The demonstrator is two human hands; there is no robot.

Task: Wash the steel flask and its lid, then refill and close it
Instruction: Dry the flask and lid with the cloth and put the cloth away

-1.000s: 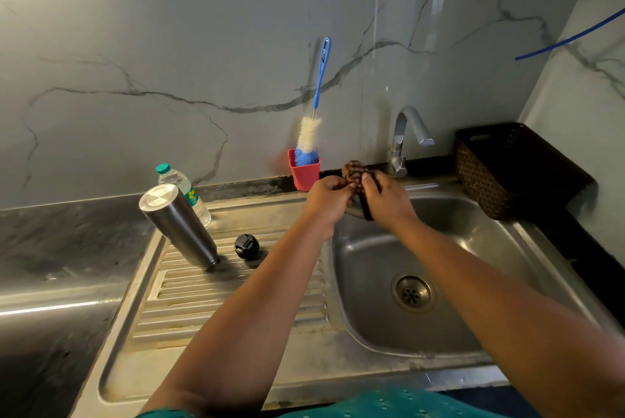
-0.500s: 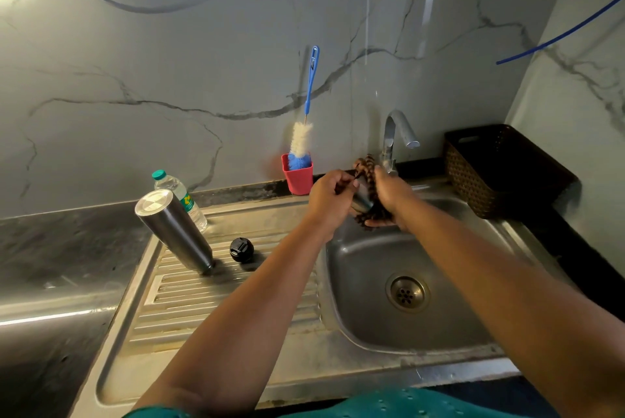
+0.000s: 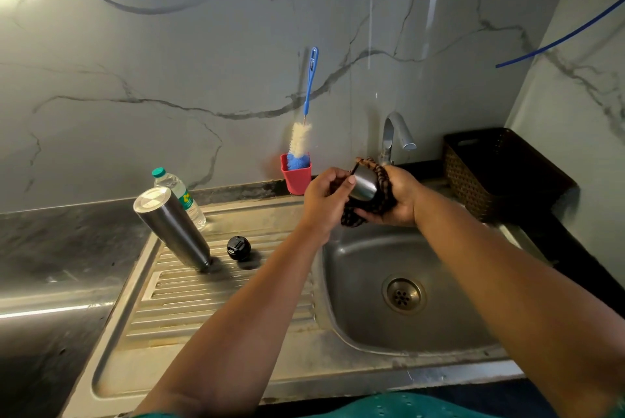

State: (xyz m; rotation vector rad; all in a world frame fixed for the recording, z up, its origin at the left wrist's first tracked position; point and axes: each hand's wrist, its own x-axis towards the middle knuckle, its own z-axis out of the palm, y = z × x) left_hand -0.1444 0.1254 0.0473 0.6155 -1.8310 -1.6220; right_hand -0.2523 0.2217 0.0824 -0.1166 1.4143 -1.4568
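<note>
The steel flask (image 3: 172,226) stands upside down on the drainboard, leaning left. A black stopper (image 3: 238,247) lies beside it to the right. Above the back of the sink basin, my left hand (image 3: 324,201) grips the steel cup lid (image 3: 364,185) by its rim. My right hand (image 3: 397,196) holds a brown striped scrubber cloth (image 3: 384,192) wrapped against the lid's far side and underside.
A tap (image 3: 394,135) stands behind my hands. A red cup (image 3: 297,177) with a blue-handled bottle brush (image 3: 306,113) and a plastic water bottle (image 3: 179,194) stand at the back. A dark woven basket (image 3: 500,174) sits right of the sink (image 3: 372,323). The drain (image 3: 403,295) is open.
My hands have turned the lid so its steel side shows, and the cloth has shifted round to its far side. The view has panned slightly right.
</note>
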